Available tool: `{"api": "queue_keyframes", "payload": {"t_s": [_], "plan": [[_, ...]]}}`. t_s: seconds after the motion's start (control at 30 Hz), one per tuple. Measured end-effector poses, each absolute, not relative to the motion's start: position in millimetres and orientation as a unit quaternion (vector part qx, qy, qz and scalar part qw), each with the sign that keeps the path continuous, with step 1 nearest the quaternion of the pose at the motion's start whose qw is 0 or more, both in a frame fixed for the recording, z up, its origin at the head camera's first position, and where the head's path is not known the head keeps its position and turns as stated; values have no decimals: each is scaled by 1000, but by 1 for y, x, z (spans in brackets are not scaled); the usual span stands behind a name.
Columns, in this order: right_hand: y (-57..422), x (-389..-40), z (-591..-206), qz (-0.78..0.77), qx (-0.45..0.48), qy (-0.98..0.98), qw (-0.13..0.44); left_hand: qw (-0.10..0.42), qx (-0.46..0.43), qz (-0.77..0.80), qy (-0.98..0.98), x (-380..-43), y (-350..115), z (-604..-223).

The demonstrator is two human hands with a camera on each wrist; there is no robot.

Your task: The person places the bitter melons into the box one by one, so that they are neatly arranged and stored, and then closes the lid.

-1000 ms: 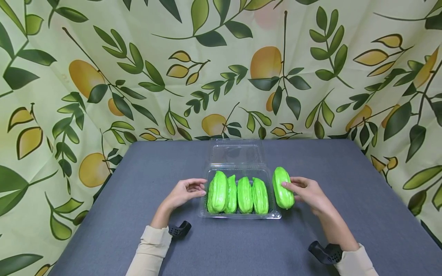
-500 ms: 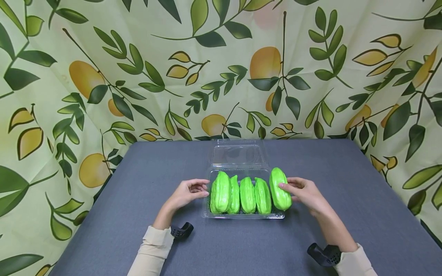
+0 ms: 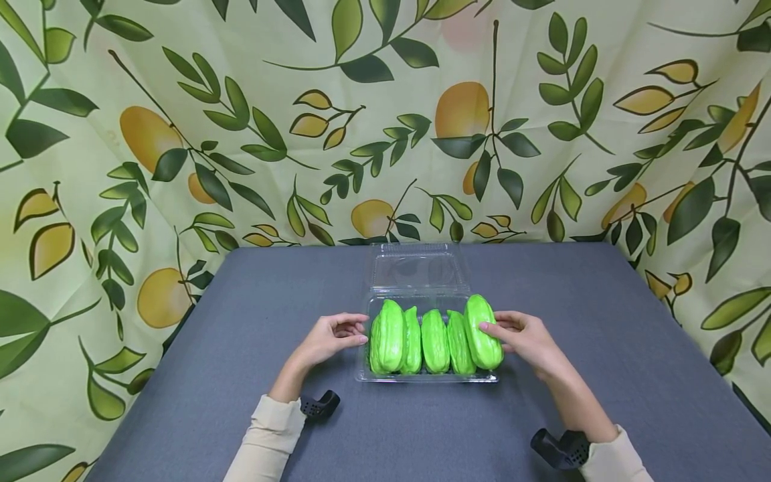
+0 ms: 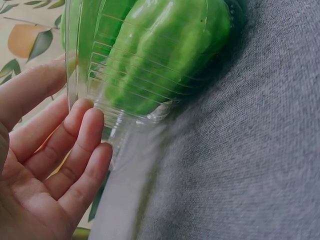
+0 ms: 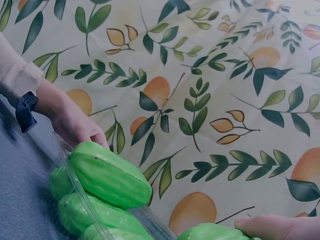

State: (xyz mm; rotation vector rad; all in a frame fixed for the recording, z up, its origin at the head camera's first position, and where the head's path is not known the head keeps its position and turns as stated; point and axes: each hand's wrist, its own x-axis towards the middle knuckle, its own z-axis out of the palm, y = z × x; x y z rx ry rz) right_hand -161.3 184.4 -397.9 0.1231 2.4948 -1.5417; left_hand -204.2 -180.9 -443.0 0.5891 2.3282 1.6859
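A clear plastic clamshell box sits on the table with its lid folded back. Inside stand several pale green, ribbed, gourd-like vegetables, one of them lying on top at the left end. My right hand pinches another green gourd between thumb and fingers, tilted over the box's right end. In the right wrist view only the right thumb shows on it. My left hand is at the box's left wall, fingers loosely bent, fingertips touching the clear plastic.
The transparent lid lies toward the table's back edge. Grey cloth covers the table. A leaf-and-fruit patterned curtain hangs behind and at both sides. A black wrist device is on each forearm.
The right hand has carried its gourd leftward, from beside the box to over its right end. The box has slid slightly right, and the left hand has moved right with it.
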Motion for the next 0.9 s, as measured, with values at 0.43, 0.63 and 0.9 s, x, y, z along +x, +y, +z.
{"api": "queue_keyframes", "payload": {"t_s": [0.43,0.63,0.9], "plan": [[178,-158,-395,-521,37,847,96,99,202,565,794,-203,-174,-444],[174,-157,-394,-513,35,854,82,99,198,568,793,-201,-169,-441],[166,-158,-398,-504,32,860,79,102,198,567,793,-201,-168,-442]]}}
